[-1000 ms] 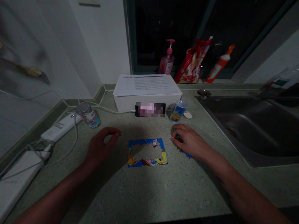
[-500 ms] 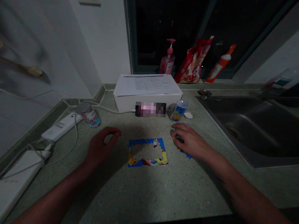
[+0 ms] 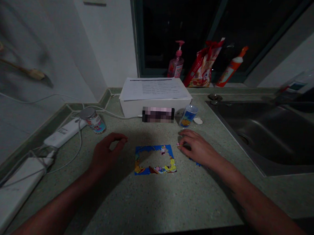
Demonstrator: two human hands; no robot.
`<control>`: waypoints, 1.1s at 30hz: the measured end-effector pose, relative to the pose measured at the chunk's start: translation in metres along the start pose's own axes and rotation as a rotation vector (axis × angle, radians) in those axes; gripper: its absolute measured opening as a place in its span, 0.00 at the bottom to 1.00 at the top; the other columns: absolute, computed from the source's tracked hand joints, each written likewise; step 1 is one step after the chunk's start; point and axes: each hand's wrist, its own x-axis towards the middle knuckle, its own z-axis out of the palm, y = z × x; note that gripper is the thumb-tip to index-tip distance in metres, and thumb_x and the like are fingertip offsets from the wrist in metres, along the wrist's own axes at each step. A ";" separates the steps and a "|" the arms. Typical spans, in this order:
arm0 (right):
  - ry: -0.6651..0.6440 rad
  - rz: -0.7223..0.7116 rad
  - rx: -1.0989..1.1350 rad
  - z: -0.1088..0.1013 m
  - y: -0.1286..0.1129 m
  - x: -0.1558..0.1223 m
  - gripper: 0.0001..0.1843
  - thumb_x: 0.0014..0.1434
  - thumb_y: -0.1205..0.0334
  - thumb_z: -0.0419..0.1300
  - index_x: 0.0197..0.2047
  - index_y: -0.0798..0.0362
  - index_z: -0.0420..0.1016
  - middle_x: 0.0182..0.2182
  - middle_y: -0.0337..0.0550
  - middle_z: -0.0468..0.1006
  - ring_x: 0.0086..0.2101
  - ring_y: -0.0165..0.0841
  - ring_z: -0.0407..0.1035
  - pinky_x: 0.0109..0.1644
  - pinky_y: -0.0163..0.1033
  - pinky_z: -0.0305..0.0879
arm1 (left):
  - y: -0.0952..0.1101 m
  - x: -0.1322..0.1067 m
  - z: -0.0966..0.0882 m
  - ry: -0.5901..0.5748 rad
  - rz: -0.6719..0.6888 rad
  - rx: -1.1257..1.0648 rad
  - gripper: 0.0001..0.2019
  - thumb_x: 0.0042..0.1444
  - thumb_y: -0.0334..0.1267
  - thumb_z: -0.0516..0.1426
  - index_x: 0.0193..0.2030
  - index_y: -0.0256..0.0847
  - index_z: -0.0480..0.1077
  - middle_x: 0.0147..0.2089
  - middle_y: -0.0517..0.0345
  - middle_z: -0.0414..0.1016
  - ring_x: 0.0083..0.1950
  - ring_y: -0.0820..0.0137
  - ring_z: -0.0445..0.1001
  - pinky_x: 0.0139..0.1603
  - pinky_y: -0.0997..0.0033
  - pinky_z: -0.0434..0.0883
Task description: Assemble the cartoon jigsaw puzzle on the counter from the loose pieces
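Blue puzzle frame [image 3: 154, 160] lies flat on the speckled counter [image 3: 131, 200], with a hollow middle. Right hand [image 3: 197, 149] sits at its 3 o'clock, fingers [image 3: 190, 134] curled down onto a small pink-tipped piece [image 3: 178, 144], grip unclear. Left hand [image 3: 107, 153], at 9 o'clock, hovers half-curled, holding nothing. A blue cup [image 3: 188, 116] stands at 1 o'clock and a lidded tin [image 3: 93, 120] at 10 o'clock, contents unseen; a steel sink [image 3: 263, 137] lies farther off at 3 o'clock.

"Where does the camera sit?"
"On the person's head, close above the speckled green stone countertop [image 3: 155, 205], facing forward and down toward the left hand [image 3: 105, 155] and right hand [image 3: 197, 149]."
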 end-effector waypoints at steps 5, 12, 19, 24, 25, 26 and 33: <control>-0.012 0.025 -0.010 -0.001 -0.001 0.000 0.03 0.66 0.63 0.68 0.40 0.50 0.79 0.58 0.57 0.79 0.61 0.50 0.74 0.66 0.60 0.71 | -0.001 0.000 0.000 -0.001 -0.027 -0.004 0.15 0.59 0.53 0.59 0.39 0.45 0.79 0.41 0.52 0.87 0.47 0.55 0.84 0.57 0.51 0.77; -0.013 -0.005 -0.010 -0.003 -0.004 -0.002 0.07 0.61 0.70 0.65 0.42 0.50 0.79 0.57 0.56 0.80 0.64 0.51 0.72 0.68 0.61 0.69 | -0.001 0.001 0.000 -0.001 -0.014 -0.006 0.15 0.59 0.53 0.58 0.38 0.45 0.79 0.40 0.52 0.86 0.47 0.56 0.84 0.55 0.53 0.77; 0.009 0.048 -0.016 -0.010 0.006 -0.005 0.17 0.62 0.68 0.67 0.54 0.50 0.82 0.64 0.57 0.76 0.67 0.51 0.68 0.71 0.63 0.67 | 0.000 0.000 0.001 0.004 -0.002 -0.006 0.14 0.59 0.52 0.58 0.38 0.45 0.79 0.41 0.53 0.86 0.47 0.56 0.84 0.56 0.53 0.77; -0.018 0.018 0.009 -0.008 0.010 -0.005 0.13 0.64 0.63 0.70 0.52 0.47 0.84 0.64 0.54 0.77 0.67 0.51 0.67 0.71 0.63 0.67 | -0.003 0.000 0.001 0.002 -0.002 -0.011 0.14 0.60 0.52 0.58 0.38 0.45 0.79 0.41 0.53 0.86 0.47 0.56 0.84 0.56 0.52 0.77; -0.026 0.012 0.017 -0.007 0.009 -0.004 0.13 0.64 0.63 0.69 0.52 0.47 0.84 0.63 0.54 0.77 0.67 0.51 0.67 0.71 0.62 0.67 | -0.003 0.000 0.001 0.001 -0.006 -0.007 0.14 0.60 0.52 0.58 0.39 0.46 0.79 0.41 0.53 0.86 0.47 0.56 0.84 0.56 0.52 0.76; -0.031 0.008 0.021 -0.006 0.008 -0.004 0.13 0.64 0.64 0.69 0.52 0.47 0.84 0.63 0.54 0.77 0.67 0.50 0.68 0.70 0.61 0.67 | -0.003 0.000 0.001 -0.001 -0.008 -0.003 0.14 0.60 0.52 0.58 0.39 0.46 0.79 0.41 0.53 0.86 0.47 0.56 0.84 0.56 0.52 0.76; -0.003 0.019 0.021 -0.001 0.003 -0.001 0.12 0.69 0.63 0.64 0.54 0.45 0.84 0.59 0.51 0.80 0.64 0.48 0.71 0.69 0.61 0.70 | 0.000 0.000 0.000 -0.010 -0.005 0.016 0.14 0.60 0.52 0.58 0.39 0.46 0.79 0.41 0.54 0.87 0.47 0.56 0.84 0.55 0.54 0.78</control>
